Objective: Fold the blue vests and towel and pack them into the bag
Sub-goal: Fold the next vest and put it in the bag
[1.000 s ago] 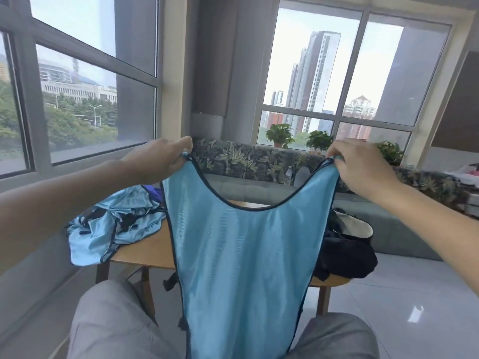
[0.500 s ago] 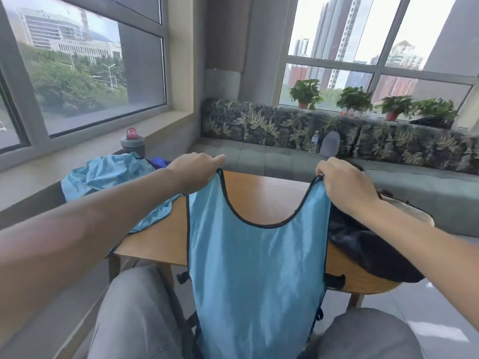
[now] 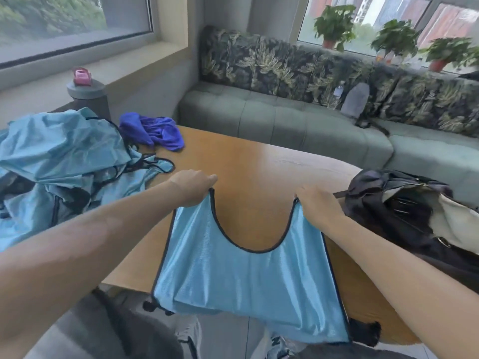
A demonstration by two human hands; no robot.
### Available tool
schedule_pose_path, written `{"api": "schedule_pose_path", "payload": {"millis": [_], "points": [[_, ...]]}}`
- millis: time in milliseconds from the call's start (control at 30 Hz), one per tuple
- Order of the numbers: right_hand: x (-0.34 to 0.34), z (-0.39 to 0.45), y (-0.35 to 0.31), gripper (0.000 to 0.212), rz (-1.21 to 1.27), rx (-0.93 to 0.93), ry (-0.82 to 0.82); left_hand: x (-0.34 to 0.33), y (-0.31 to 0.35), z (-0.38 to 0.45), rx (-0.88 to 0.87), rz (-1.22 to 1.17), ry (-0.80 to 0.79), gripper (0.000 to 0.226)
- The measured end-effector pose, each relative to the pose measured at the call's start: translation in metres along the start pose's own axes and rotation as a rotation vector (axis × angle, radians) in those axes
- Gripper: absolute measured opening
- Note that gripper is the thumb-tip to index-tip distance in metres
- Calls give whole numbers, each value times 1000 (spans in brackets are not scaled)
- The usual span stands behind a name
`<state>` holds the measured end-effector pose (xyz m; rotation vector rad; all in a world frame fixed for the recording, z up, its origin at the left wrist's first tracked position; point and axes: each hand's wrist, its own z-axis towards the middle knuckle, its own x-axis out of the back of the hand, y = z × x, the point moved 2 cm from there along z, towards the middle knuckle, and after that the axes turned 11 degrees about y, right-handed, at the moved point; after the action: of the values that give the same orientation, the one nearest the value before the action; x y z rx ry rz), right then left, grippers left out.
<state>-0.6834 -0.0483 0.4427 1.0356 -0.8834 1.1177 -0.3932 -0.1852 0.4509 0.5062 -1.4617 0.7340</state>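
One light blue vest lies spread on the wooden worktop, its hem hanging over the near edge; the left hand grips one shoulder strap, the right hand the other. Left of the left hand sits a crumpled vest heap, count unclear, beyond it one purple towel. Right of the right hand lies one dark bag.

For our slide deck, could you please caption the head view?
Both hands, left hand and right hand, hold a blue vest by its shoulder straps over the wooden table.
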Motion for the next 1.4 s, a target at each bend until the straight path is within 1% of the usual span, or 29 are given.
{"api": "schedule_pose_path", "payload": {"millis": [100, 200, 233, 300, 367, 400, 467, 533, 567, 600, 667, 700, 733, 767, 800, 833, 867, 967, 1033, 1133, 1400], "points": [[-29, -4, 4, 26, 43, -25, -61, -28, -2, 5, 24, -20, -44, 16], [-46, -11, 6, 27, 78, -47, -42, -43, -3, 3, 59, -105, -15, 19], [-49, -13, 6, 28, 38, -56, -12, -45, -2, 1, 68, -132, 21, 20], [-46, -15, 0, 33, -97, -75, 63, -49, -2, -6, 39, -137, 161, 23], [-40, -18, -10, 33, -157, -144, 111, -54, -1, -16, -51, -44, 292, 30], [-39, -21, -15, 30, -120, -181, 100, -57, 0, -22, -92, 22, 322, 31], [-40, -27, -24, 19, 4, -269, 42, -61, 4, -32, -161, 151, 334, 23], [-43, -33, -31, 15, 58, -286, 4, -65, 12, -38, -201, 168, 292, 13], [-45, -37, -35, 15, 67, -276, -13, -68, 14, -40, -201, 160, 249, 15], [-45, -40, -39, 17, 61, -262, -32, -73, 16, -42, -182, 149, 234, 17], [-47, -47, -46, 28, 60, -250, -27, -77, 19, -50, -44, -30, 249, 7], [-49, -51, -49, 36, 88, -265, -12, -80, 22, -56, 6, -135, 270, 13], [-51, -56, -50, 42, 124, -288, -13, -84, 25, -61, 11, -179, 317, 26], [-54, -61, -51, 46, 158, -299, -22, -86, 28, -64, 13, -190, 325, 40], [-56, -65, -51, 48, 183, -295, -41, -88, 31, -68, 49, -234, 279, 52], [-59, -68, -51, 48, 213, -295, -60, -89, 33, -69, 108, -286, 181, 60], [-61, -69, -50, 49, 243, -301, -74, -91, 34, -68, 146, -303, 118, 64], [-66, -63, -49, 51, 261, -300, -88, -94, 36, -54, 155, -253, 125, 84], [-70, -55, -50, 53, 265, -286, -119, -95, 37, -41, 145, -235, 132, 88], [-75, -42, -49, 55, 271, -282, -140, -97, 35, -21, 146, -220, 153, 88], [-105, 35, -30, 56, 242, -384, -103, -107, 19, 57, 157, -245, 183, 85]]}}
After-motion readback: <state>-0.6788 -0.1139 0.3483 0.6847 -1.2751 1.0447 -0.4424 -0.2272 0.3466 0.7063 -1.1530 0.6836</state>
